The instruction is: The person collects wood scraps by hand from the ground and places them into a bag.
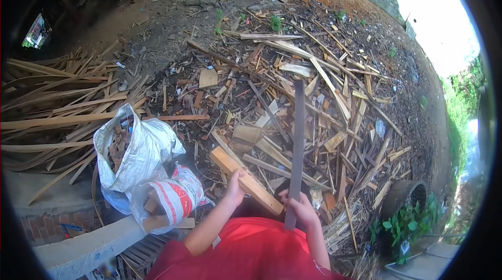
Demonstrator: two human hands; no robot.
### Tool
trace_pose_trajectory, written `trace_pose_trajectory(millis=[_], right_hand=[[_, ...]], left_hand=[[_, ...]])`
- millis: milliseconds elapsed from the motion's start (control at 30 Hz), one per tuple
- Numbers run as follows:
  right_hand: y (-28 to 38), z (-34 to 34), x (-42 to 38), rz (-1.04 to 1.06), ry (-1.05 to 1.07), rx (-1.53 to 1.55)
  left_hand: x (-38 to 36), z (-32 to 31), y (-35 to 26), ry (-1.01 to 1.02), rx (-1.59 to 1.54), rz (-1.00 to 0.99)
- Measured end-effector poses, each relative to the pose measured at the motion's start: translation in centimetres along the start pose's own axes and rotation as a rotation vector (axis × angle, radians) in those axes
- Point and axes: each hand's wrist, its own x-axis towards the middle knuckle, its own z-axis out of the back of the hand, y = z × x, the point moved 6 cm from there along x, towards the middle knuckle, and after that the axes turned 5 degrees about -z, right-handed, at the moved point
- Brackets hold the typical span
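Note:
My left hand (235,188) is closed on a thick, light-brown wooden block (247,181), which lies slantwise in front of my red shirt. In my right hand (300,208) is a long, narrow, dark grey-brown strip (298,144), held nearly upright with its far end over the scrap wood. The block's lower right end comes close to my right hand; whether they touch I cannot tell. Beyond both hands, scrap wood (286,71) is scattered over the dark ground.
Two open sacks, a white one (149,141) and a red-and-white one (180,196), stand at the left with wood pieces inside. Behind them lies a pile of long strips (63,97). A concrete ledge (94,243) runs lower left. A round dark container (400,196) and plants (413,225) are at the right.

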Motion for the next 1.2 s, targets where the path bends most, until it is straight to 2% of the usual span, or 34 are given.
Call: trace_pose_trajectory(millis=[33,133,233,267,367,500,567,633,667,733,833,867,967,1033,1167,1200], right_hand=[[1.9,-1.0,1.9,0.018,-0.013,0.072],[3.9,-1.2,7.1,-0.123,-0.034,0.075],[5.0,-0.2,12.8,-0.204,-0.010,-0.005],[6.2,0.4,14.8,-0.173,-0.035,-0.057],[11.8,1.6,21.9,0.079,-0.097,-0.018],[21.1,3.7,32.0,0.066,-0.140,0.118],[24.4,4.7,37.2,0.004,-0.246,0.083],[24.8,7.3,43.1,0.078,-0.389,-0.230],[27.3,7.1,44.5,0.056,-0.407,-0.268],[30.3,6.7,46.6,-0.015,-0.437,-0.334],[36.5,4.9,48.3,0.089,-0.342,-0.320],[36.4,5.7,50.4,0.089,-0.353,-0.350],[42.2,3.3,53.6,0.116,-0.379,-0.529],[46.7,-0.2,55.0,0.056,-0.329,-0.438],[53.5,-5.4,62.0,0.112,-0.231,-0.479],[53.8,-5.7,65.3,0.196,-0.237,-0.491]], left_hand=[[0.5,0.4,-1.3,-0.023,-0.038,-0.021],[2.1,1.2,-5.3,-0.113,-0.153,-0.085],[5.1,2.5,-8.2,-0.200,-0.236,-0.147],[6.3,2.7,-9.1,-0.249,-0.254,-0.137],[12.8,2.5,-12.0,-0.231,-0.296,-0.179],[19.2,-4.9,-20.9,-0.260,-0.244,-0.229],[23.7,-7.7,-25.0,-0.228,-0.170,-0.245],[27.3,-9.8,-28.8,-0.276,-0.112,-0.216],[29.4,-11.7,-31.3,-0.261,-0.109,-0.235],[30.3,-14.3,-35.1,-0.274,-0.111,-0.251],[31.6,-17.4,-40.9,-0.261,-0.164,-0.346],[32.9,-17.1,-42.1,-0.239,-0.195,-0.350],[34.7,-17.5,-47.2,-0.264,-0.271,-0.351],[36.0,-18.3,-51.2,-0.286,-0.303,-0.370],[41.3,-16.4,-58.7,-0.343,-0.363,-0.429],[43.5,-15.6,-60.5,-0.322,-0.421,-0.447]])
